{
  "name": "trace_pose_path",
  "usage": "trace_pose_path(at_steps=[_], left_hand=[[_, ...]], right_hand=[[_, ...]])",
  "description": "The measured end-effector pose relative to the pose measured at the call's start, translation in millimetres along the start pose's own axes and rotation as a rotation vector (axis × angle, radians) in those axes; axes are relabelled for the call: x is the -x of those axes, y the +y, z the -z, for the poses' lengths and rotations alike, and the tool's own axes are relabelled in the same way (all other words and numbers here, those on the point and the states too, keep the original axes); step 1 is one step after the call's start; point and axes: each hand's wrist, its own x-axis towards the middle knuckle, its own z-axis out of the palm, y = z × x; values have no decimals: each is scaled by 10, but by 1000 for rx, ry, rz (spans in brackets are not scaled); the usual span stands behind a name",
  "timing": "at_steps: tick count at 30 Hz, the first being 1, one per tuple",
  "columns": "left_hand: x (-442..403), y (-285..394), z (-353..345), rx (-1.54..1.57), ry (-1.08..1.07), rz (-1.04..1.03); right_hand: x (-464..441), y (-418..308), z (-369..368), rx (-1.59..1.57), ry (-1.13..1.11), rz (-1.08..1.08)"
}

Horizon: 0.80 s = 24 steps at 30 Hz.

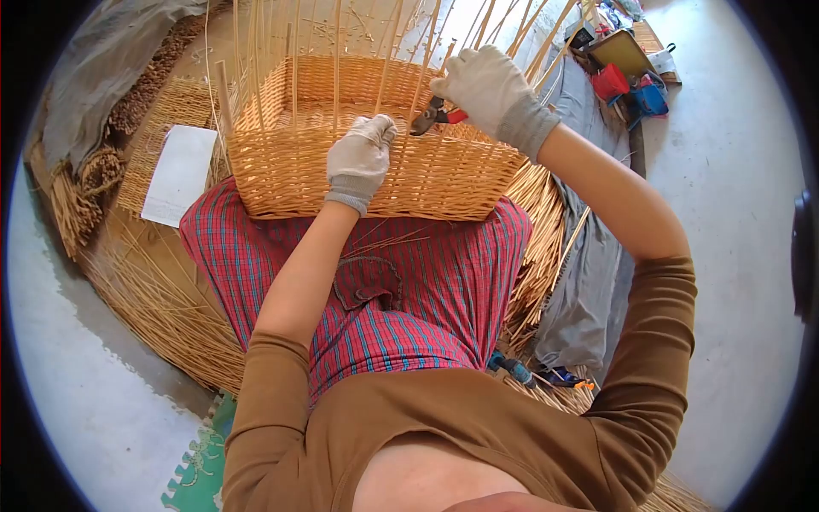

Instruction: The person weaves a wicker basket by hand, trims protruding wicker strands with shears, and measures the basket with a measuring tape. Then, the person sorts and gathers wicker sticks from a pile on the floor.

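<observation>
An unfinished wicker basket (435, 183) rests across the lap, with tall upright rods (336, 68) rising from its walls. My left hand (363, 158), in a pale work glove with a grey cuff, is closed at the near wall's upper edge; whatever lies in its curled fingers is hidden. Above the basket's right side, my right hand (490, 92), gloved the same way, is closed around red-handled pruning shears (426, 117). Their dark blades point left, close to a rod at the near wall. Whether the blades touch that rod I cannot tell.
A white sheet (179, 175) lies on a woven panel at left. Loose rods (162, 299) spread at lower left, and more rods (537, 247) lie at right beside grey cloth (589, 282). A power tool (512, 369) is by the right hip. A red container (609, 83) stands at upper right.
</observation>
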Motion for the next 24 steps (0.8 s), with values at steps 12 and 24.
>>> trace_pose_path(at_steps=[12,24], left_hand=[[69,406,-237,175,68,-74],[118,243,-516,315,69,-259]], right_hand=[[345,264,-198,2,-91,-13],[660,526,-394,-125,-263,-92]])
